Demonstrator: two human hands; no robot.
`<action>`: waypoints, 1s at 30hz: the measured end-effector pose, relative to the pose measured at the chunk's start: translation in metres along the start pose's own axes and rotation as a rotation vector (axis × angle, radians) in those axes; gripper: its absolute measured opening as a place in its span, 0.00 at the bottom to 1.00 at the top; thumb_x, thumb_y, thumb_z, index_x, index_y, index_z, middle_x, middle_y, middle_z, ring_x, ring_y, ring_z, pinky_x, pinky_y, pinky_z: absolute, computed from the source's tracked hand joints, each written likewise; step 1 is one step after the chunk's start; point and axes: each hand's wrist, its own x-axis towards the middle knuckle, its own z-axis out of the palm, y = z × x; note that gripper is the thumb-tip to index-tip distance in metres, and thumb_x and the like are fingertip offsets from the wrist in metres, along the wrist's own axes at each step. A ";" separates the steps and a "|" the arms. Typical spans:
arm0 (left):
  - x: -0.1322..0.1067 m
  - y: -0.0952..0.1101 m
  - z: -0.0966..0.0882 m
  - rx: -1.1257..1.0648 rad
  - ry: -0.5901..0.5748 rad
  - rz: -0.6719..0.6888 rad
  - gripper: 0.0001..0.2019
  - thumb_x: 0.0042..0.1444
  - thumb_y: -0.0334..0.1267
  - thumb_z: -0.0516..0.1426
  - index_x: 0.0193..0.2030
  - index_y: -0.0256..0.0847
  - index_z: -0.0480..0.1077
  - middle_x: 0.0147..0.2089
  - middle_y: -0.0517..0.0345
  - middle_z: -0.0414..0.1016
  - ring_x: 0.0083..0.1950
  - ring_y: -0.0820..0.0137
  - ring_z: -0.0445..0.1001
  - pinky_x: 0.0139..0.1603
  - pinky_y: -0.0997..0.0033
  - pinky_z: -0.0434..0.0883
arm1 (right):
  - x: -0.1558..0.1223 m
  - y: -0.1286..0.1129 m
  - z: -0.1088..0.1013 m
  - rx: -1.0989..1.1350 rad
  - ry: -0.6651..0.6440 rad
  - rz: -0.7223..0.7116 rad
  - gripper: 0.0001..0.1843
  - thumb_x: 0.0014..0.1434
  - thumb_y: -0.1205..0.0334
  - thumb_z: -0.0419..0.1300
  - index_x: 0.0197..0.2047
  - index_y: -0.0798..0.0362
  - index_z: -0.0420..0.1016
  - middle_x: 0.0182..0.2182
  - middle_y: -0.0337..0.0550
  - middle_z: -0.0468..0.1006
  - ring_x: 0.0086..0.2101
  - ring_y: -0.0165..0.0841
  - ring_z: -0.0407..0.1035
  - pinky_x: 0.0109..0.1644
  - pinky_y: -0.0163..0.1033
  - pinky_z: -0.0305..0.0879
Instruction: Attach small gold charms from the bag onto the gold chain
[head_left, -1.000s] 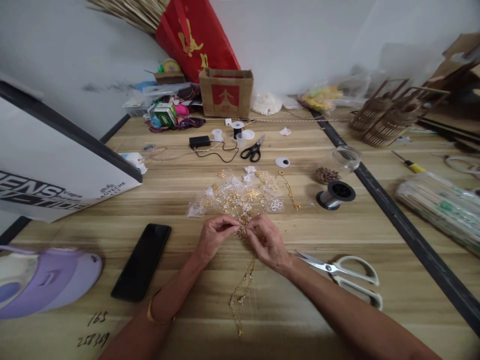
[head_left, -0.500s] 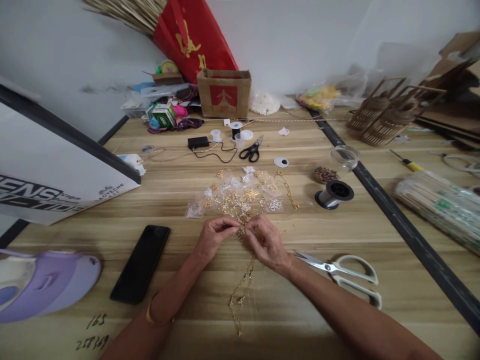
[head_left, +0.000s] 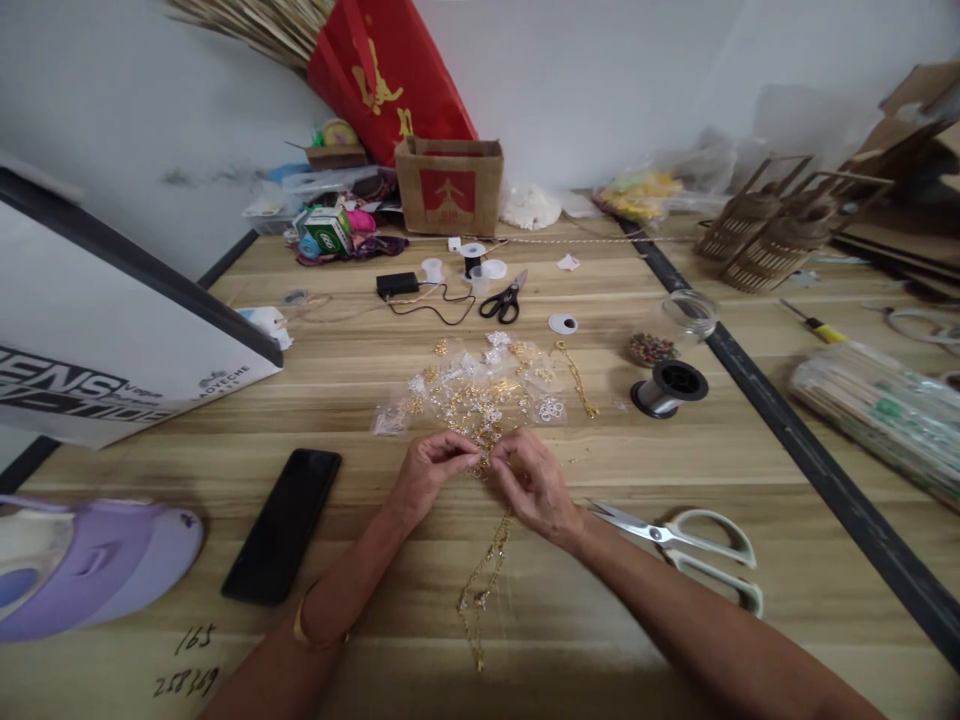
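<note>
My left hand (head_left: 429,476) is closed in a pinch, thumb against forefinger; whatever sits between the tips is too small to make out. Just across a narrow gap, my right hand (head_left: 538,488) is also pinched, its other fingers curled. A gold chain (head_left: 480,600) with small clear beads trails from under the right hand down the table, and a fine clear thread lies beside it. Right beyond the fingertips spreads a pile of small plastic bags (head_left: 480,375) with gold and silver findings. A second gold chain (head_left: 576,380) lies at the pile's right.
Pale-handled scissors (head_left: 682,540) lie by my right forearm, a black phone (head_left: 281,525) left of my left one. A wire spool (head_left: 667,388) and a jar of beads (head_left: 656,345) stand at right. Farther back are black scissors (head_left: 506,300) and a paper bag (head_left: 450,190).
</note>
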 end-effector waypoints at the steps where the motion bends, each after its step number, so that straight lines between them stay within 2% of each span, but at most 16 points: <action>1: 0.000 0.000 0.000 -0.001 -0.007 -0.003 0.05 0.42 0.34 0.65 0.27 0.37 0.75 0.27 0.59 0.76 0.30 0.74 0.71 0.34 0.76 0.68 | 0.000 0.000 0.000 -0.001 0.001 -0.002 0.03 0.59 0.69 0.53 0.36 0.52 0.65 0.30 0.43 0.69 0.32 0.34 0.65 0.36 0.40 0.63; 22: 0.001 -0.001 -0.001 -0.039 -0.025 -0.016 0.04 0.42 0.33 0.65 0.28 0.38 0.77 0.28 0.60 0.78 0.31 0.74 0.73 0.35 0.78 0.69 | 0.000 -0.002 -0.001 0.007 -0.008 0.011 0.02 0.60 0.68 0.53 0.36 0.52 0.65 0.31 0.43 0.70 0.33 0.34 0.65 0.37 0.40 0.63; 30: 0.000 -0.002 -0.002 -0.024 -0.065 0.006 0.03 0.43 0.32 0.64 0.28 0.38 0.77 0.30 0.59 0.78 0.33 0.74 0.73 0.37 0.77 0.68 | -0.001 -0.001 -0.001 -0.013 -0.020 -0.012 0.03 0.59 0.69 0.54 0.37 0.52 0.65 0.31 0.43 0.70 0.33 0.34 0.65 0.37 0.40 0.63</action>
